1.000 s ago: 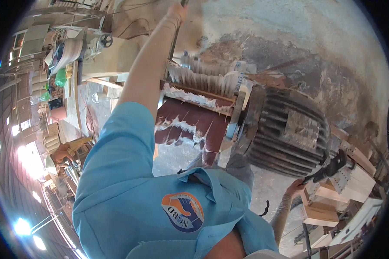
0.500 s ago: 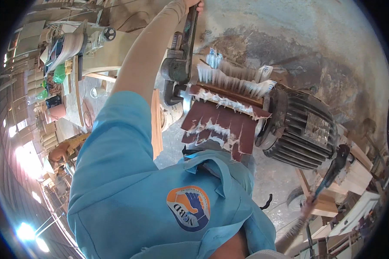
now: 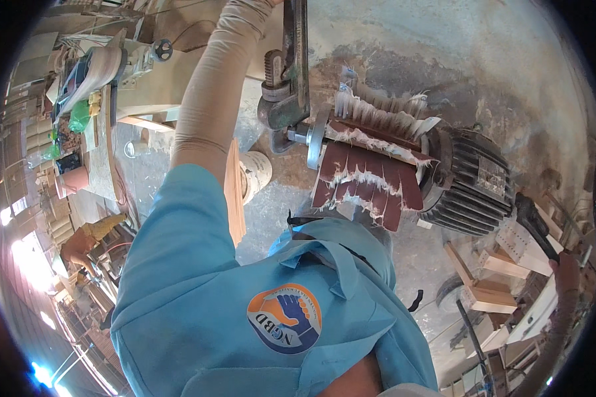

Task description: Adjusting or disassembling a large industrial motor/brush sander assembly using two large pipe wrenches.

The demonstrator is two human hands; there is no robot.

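Note:
My left hand (image 3: 272, 2) is mostly cut off at the top edge, at the long handle of a pipe wrench (image 3: 298, 59). The wrench's jaws sit on the nut (image 3: 300, 134) at the left end of a shaft. That shaft carries a flap sanding wheel with torn brown abrasive strips (image 3: 361, 173) and pale bristles (image 3: 377, 109). A dark ribbed electric motor (image 3: 470, 182) adjoins the wheel on the right. Far right, my right hand (image 3: 566, 270) is closed round the handle of a second dark wrench (image 3: 535, 225), whose head is at the motor's right end.
A white bucket (image 3: 255, 175) stands on the floor behind a wooden board (image 3: 234, 198). Wooden blocks (image 3: 493, 298) lie at lower right, near a dark wheel (image 3: 451, 298). On the left is a belt machine (image 3: 96, 76) with a handwheel (image 3: 161, 49).
The right wrench's handle has swung outward to the right, and my right hand has moved with it. In the picture, the left wrench and the sanding wheel have shifted a little right.

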